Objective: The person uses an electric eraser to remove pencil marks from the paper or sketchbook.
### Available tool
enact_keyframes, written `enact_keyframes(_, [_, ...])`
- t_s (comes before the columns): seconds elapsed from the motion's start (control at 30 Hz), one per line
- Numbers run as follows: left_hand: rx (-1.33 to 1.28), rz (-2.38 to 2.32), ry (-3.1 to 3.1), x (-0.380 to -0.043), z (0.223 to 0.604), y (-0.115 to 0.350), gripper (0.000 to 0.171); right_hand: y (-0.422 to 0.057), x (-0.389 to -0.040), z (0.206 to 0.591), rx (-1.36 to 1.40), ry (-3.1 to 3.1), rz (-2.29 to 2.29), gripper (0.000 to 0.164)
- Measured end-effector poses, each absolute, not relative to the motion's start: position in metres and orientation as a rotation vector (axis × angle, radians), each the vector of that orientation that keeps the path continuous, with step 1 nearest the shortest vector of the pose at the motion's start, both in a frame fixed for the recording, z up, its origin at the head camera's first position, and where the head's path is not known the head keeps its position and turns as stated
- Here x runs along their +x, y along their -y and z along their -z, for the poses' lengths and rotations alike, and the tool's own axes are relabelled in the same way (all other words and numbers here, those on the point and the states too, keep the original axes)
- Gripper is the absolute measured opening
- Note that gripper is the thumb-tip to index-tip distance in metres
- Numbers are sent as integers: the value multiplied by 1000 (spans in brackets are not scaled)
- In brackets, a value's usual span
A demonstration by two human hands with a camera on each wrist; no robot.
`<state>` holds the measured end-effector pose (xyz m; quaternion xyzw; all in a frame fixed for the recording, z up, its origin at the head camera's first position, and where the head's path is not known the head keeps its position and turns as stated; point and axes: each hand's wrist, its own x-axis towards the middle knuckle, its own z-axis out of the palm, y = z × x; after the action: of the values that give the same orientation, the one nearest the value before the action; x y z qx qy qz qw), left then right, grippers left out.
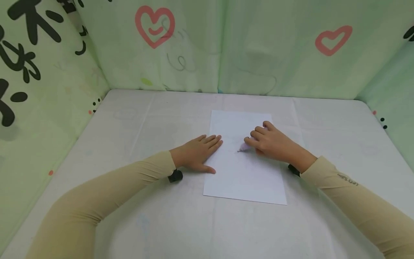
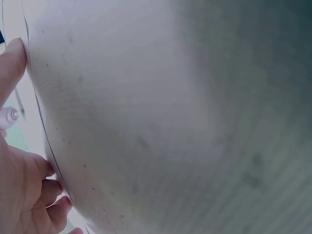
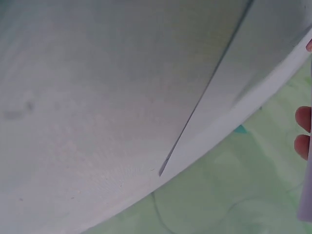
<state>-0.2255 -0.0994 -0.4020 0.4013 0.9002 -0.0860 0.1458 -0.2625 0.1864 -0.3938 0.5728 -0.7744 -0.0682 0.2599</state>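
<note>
A white sheet of paper [image 1: 245, 187] lies on the table in the head view. My left hand [image 1: 197, 153] rests flat at its left edge, fingers straight and thumb spread. Over the sheet's right half, my right hand [image 1: 273, 144] grips a thick pale purple pen [image 1: 244, 147], its narrow dark tip pointing down-left at the paper. Most of the barrel is hidden behind the fingers. The left wrist view catches the pen's cone-shaped nose [image 2: 8, 117] beyond the left hand [image 2: 22, 190]. At the right wrist view's edge, the pen's smooth barrel [image 3: 305, 197] runs beside two fingertips [image 3: 302, 146].
A white cloth covers the table [image 1: 155, 216]. Pale green curtains [image 1: 245, 46] with red hearts and black markings stand at the back and both sides. Black wrist devices [image 1: 175, 176] show under both cuffs.
</note>
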Motion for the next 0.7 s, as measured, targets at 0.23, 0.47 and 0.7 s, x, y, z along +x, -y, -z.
enact_keyframes(0.23, [1152, 239, -2595, -226, 402, 99, 99, -185, -262, 394, 1560, 2101, 177, 40])
enact_keyframes(0.47, [1157, 230, -2591, -226, 403, 100, 99, -185, -262, 394, 1572, 2106, 159, 40])
enact_keyframes(0.7, [1173, 230, -2600, -228, 405, 101, 99, -184, -262, 395, 1565, 2116, 158, 41])
